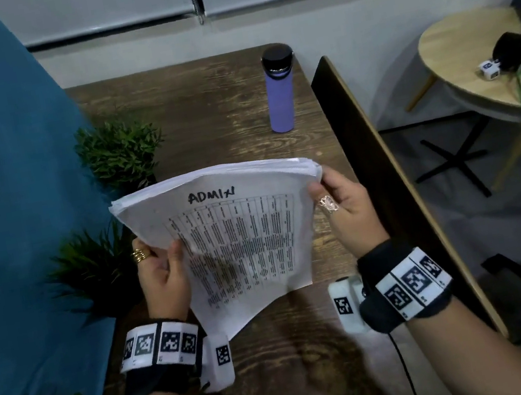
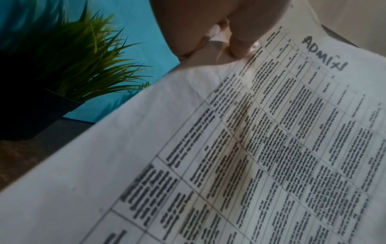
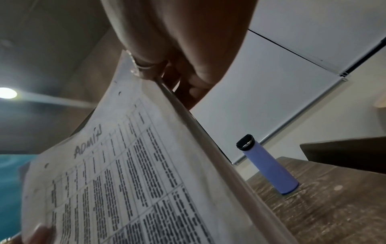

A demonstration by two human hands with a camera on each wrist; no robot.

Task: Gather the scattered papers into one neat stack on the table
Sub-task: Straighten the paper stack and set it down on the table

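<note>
A stack of white papers (image 1: 241,232) is held up above the wooden table (image 1: 279,350), its top sheet a printed table with "ADMIN" handwritten across the top. My left hand (image 1: 160,267) grips the stack's left edge, thumb on the front sheet. My right hand (image 1: 344,207) grips the right edge near the top corner, fingers behind the sheets. The left wrist view shows the papers (image 2: 229,148) close up with my left hand (image 2: 219,33) pinching the edge. In the right wrist view the papers (image 3: 125,181) stand tilted, with my right hand (image 3: 177,57) curled round their edge.
A purple bottle (image 1: 280,89) with a black cap stands at the table's far right. Green potted plants (image 1: 119,152) line the left side beside a blue panel (image 1: 3,207). A dark board (image 1: 387,175) runs along the right edge. A round table (image 1: 472,62) stands beyond.
</note>
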